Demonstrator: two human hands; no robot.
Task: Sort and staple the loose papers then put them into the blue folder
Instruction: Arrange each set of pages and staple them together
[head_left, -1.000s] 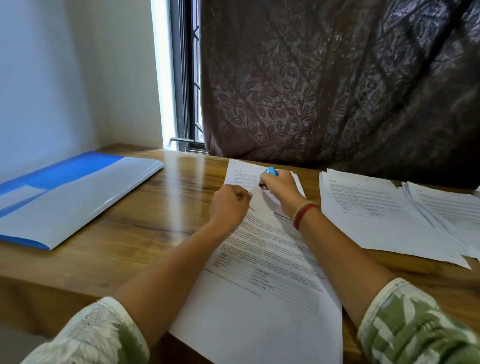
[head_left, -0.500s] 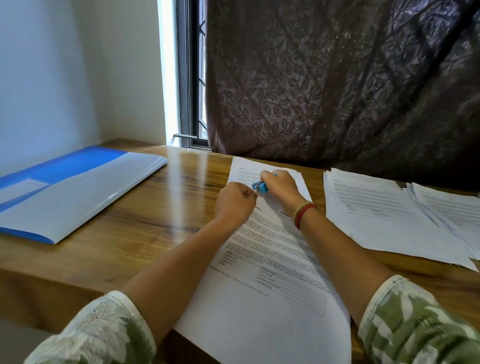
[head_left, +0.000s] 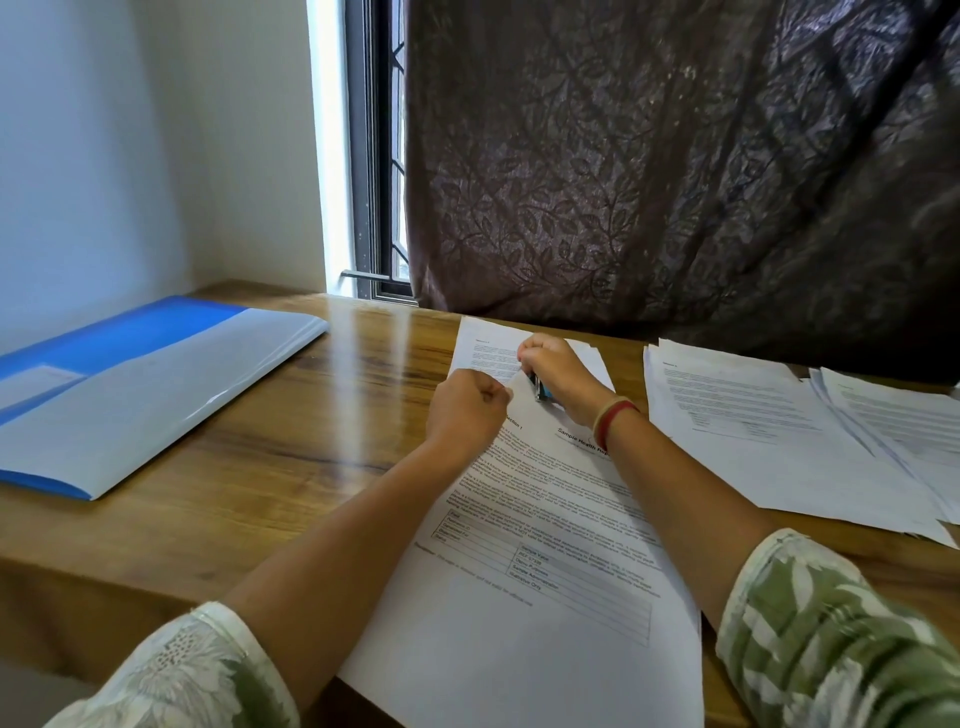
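Note:
A printed paper set (head_left: 545, 525) lies in front of me on the wooden table (head_left: 249, 467), its near end hanging over the table edge. My left hand (head_left: 467, 410) pinches its top left corner with curled fingers. My right hand (head_left: 558, 376) grips a small blue stapler (head_left: 540, 387), mostly hidden in my fist, right at that corner. Another printed sheet (head_left: 483, 348) lies under the hands further back. The blue folder (head_left: 130, 389) lies closed at the left.
More stacks of printed papers (head_left: 769, 431) are spread at the right of the table. A dark patterned curtain (head_left: 675, 171) hangs right behind the table, a window (head_left: 374, 156) at its left. The wall is at the far left.
My right hand has drawn the stapler nearer and lower, onto the corner that my left hand holds. The camera view has shifted slightly.

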